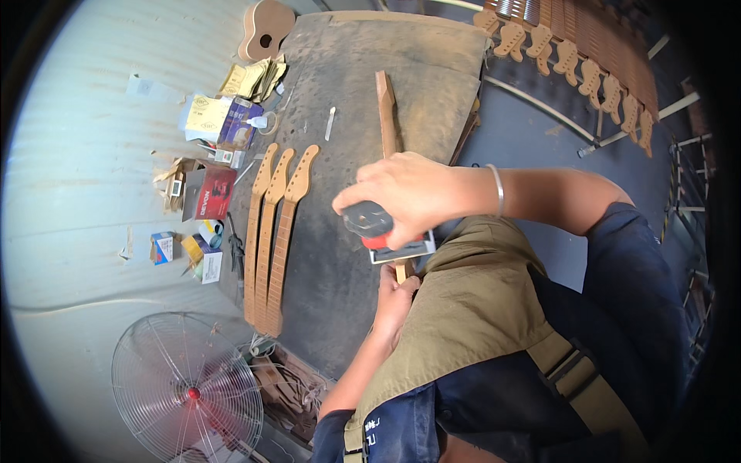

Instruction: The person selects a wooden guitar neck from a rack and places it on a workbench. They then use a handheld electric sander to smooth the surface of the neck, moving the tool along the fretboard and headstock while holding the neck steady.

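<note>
My right hand (409,189), with a band round its wrist, is wrapped over the top of a black and red power sander (367,219). The sander's flat square base sits over a wooden guitar neck (387,116), which runs away from me across the dark workbench. Close to my apron, my left hand (395,299) grips a pale wooden end just below the sander, seemingly of that same neck. The sander and my right hand cover the neck's middle. Left of them, several finished-shape guitar necks (284,231) with fretboards lie side by side.
The workbench (324,69) carries a pale strip (330,123), sandpaper sheets (248,79), a small bottle (258,122) and a red box (216,191) along the wall side. A guitar body (266,31) stands far left, a wire fan (187,392) near left. Racked necks (567,58) hang at far right.
</note>
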### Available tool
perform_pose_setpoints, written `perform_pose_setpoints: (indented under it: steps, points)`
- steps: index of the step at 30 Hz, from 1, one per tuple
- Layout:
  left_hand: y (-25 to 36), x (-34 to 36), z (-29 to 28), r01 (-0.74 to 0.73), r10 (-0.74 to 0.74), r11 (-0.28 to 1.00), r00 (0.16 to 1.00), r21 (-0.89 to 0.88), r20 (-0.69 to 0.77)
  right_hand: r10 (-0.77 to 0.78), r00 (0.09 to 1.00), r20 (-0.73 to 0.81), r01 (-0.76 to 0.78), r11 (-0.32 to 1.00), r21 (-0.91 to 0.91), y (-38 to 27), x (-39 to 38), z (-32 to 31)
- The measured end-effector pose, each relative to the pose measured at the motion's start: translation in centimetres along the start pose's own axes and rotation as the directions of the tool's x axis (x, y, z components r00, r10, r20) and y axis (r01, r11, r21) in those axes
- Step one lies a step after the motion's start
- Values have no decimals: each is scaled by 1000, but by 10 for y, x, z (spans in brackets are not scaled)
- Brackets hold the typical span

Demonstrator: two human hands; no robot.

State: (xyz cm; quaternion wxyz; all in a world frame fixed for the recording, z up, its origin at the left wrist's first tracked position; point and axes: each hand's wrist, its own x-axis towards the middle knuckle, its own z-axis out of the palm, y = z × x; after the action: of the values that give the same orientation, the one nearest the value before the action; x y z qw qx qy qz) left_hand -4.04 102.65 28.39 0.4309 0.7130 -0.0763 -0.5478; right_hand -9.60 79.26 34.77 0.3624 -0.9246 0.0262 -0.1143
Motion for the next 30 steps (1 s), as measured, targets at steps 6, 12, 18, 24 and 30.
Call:
perform_pose_setpoints:
  steps: [6, 12, 18, 24, 30]
  points:
    - [-15, 10, -5, 2, -3, 999, 1000, 47, 11, -8, 998, -63, 2, 996, -94, 21, 10, -9]
    - [-4, 1, 1, 0, 3, 997, 999, -78, 42, -40, 999, 6, 40, 999, -14, 17, 6, -4]
    - [-7, 11, -9, 109, -93, 964, 993, -244, 75, 87, 994, -68, -87, 996, 6, 31, -5, 2]
    - [-15, 13, -23, 181, -110, 863, 978, -471, 175, 78, 983, -165, -64, 994, 86, 28, -26, 21]
    - [-24, 20, -25, 82, -54, 920, 995, -382, 83, 83, 973, -215, -50, 986, 158, 18, -48, 41]
